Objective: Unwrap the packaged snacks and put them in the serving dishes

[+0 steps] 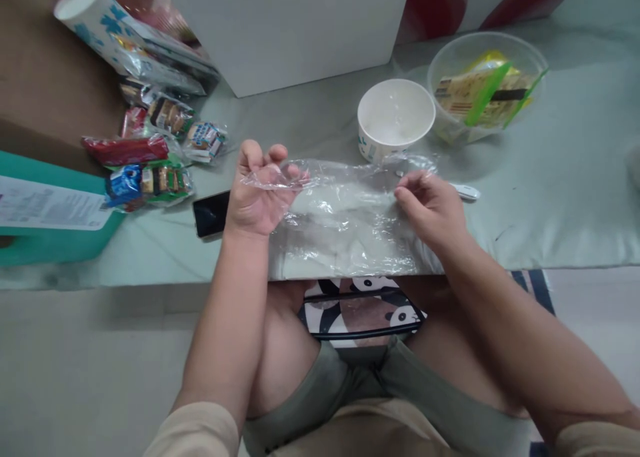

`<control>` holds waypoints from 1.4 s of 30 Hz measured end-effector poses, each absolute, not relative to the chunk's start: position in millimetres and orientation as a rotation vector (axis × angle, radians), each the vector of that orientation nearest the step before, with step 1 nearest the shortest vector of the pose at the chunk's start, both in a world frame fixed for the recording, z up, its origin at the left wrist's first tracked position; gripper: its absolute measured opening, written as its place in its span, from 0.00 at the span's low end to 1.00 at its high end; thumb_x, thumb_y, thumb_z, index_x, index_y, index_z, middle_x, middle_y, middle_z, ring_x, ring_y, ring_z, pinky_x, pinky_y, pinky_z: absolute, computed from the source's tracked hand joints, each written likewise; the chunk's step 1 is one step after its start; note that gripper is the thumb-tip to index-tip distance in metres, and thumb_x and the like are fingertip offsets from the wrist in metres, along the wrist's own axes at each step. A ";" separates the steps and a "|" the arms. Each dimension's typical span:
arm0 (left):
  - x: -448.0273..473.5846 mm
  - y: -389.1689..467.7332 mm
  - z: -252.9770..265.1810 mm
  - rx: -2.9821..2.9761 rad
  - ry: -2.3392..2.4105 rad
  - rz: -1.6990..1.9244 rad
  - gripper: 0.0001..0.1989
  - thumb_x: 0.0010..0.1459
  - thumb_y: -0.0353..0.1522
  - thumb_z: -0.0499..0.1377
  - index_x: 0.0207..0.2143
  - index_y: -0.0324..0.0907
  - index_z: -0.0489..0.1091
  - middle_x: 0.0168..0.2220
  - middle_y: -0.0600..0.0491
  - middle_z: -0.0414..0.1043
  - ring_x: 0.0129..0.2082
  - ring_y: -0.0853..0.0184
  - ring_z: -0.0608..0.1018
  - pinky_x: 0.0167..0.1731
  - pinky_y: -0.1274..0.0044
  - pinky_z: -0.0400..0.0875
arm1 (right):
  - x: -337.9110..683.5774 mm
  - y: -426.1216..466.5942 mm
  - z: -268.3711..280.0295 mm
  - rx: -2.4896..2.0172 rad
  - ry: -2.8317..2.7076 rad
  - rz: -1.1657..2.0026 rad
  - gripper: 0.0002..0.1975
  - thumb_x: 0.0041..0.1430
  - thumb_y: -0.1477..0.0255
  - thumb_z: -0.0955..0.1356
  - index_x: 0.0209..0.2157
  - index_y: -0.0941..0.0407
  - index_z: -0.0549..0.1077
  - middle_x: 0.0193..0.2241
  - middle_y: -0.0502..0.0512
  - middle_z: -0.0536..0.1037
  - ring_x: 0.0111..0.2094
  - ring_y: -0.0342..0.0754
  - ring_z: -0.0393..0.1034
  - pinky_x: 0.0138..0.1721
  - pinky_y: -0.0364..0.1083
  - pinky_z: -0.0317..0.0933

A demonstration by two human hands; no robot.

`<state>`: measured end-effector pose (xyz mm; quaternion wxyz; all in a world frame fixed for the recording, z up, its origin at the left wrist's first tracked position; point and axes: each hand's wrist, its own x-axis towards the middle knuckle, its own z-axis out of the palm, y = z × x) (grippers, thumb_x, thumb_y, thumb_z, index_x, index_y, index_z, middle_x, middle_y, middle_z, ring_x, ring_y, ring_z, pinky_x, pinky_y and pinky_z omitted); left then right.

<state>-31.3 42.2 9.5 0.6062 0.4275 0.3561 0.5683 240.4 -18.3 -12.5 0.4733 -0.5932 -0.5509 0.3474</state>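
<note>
A clear, crinkled plastic bag [345, 227] stretches between my hands at the table's front edge. My left hand [263, 193], palm up with curled fingers, holds its upper left edge. My right hand [433, 207] pinches the upper right edge between thumb and fingers. Something pale lies in or under the plastic; glare keeps me from telling which. Just beyond the bag stands a white paper bowl [395, 113] with a blue print. A white, slim object [467, 192] pokes out behind my right hand, mostly hidden. Beside my left wrist lies a black phone [211, 215], partly covered.
At the right back, a clear plastic tub [485, 120] contains yellow and green packets. Several wrapped snacks [160, 147] and a tall paper cup [93, 27] sit at left, near a green box [55, 210]. A large white box [300, 30] stands behind on the cloth-covered table [575, 197].
</note>
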 end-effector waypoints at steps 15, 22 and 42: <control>-43.1 54.3 -4.0 1.022 0.830 1.390 0.30 0.40 0.37 0.78 0.25 0.44 0.56 0.31 0.60 0.70 0.39 0.68 0.81 0.39 0.74 0.78 | 271.9 -2.5 -20.4 -1.407 -0.918 0.464 0.08 0.49 0.71 0.67 0.32 0.53 0.65 0.27 0.48 0.66 0.26 0.41 0.60 0.31 0.46 0.54; -35.0 55.3 -9.1 1.173 0.845 1.327 0.23 0.38 0.31 0.77 0.32 0.47 0.67 0.32 0.59 0.70 0.36 0.72 0.78 0.37 0.79 0.74 | 268.5 -0.1 -20.2 -1.375 -0.869 0.472 0.08 0.45 0.72 0.67 0.31 0.54 0.65 0.27 0.49 0.68 0.26 0.41 0.61 0.31 0.46 0.54; -29.7 39.2 -5.9 1.120 0.699 1.011 0.40 0.39 0.33 0.79 0.53 0.59 0.68 0.49 0.58 0.81 0.50 0.64 0.84 0.47 0.73 0.77 | 271.8 -8.8 -7.5 -1.123 -1.064 0.627 0.14 0.41 0.68 0.76 0.21 0.54 0.67 0.24 0.49 0.71 0.27 0.44 0.67 0.33 0.47 0.59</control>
